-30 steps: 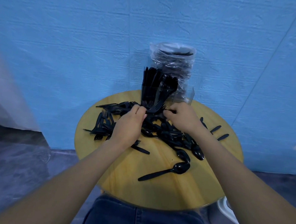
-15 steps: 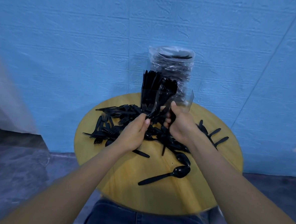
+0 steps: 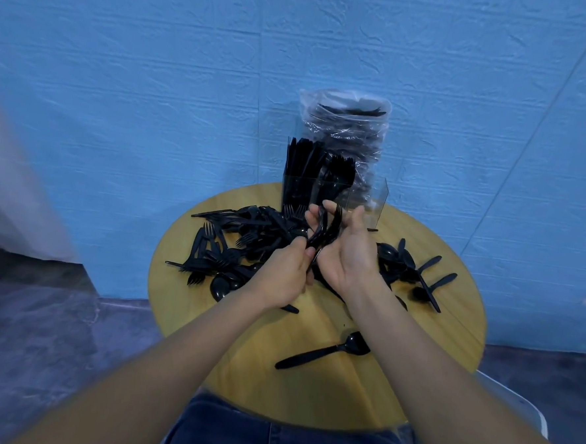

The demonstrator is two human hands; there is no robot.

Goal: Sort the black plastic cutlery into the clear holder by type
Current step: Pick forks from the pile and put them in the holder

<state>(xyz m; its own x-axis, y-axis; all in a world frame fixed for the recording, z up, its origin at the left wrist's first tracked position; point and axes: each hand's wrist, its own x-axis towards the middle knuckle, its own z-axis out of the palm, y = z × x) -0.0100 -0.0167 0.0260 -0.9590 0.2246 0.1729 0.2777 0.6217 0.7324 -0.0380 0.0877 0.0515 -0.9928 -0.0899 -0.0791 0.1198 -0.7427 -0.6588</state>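
A few black forks stand tines up between my hands, above the middle of the round wooden table. My right hand holds them, palm turned toward me, fingers raised around them. My left hand pinches their lower handles. Just behind stands the clear holder, its left compartments filled with upright black cutlery, its right compartment see-through. A loose pile of black forks and spoons covers the table's left and middle.
A clear plastic bag of black cutlery stands behind the holder against the blue wall. More spoons and knives lie at the right. One lone spoon lies near the front. My blue-jeaned lap is below the table edge.
Both hands have lifted off the pile. The right hand turned palm up with the forks raised, and the left hand moved in to pinch their handles.
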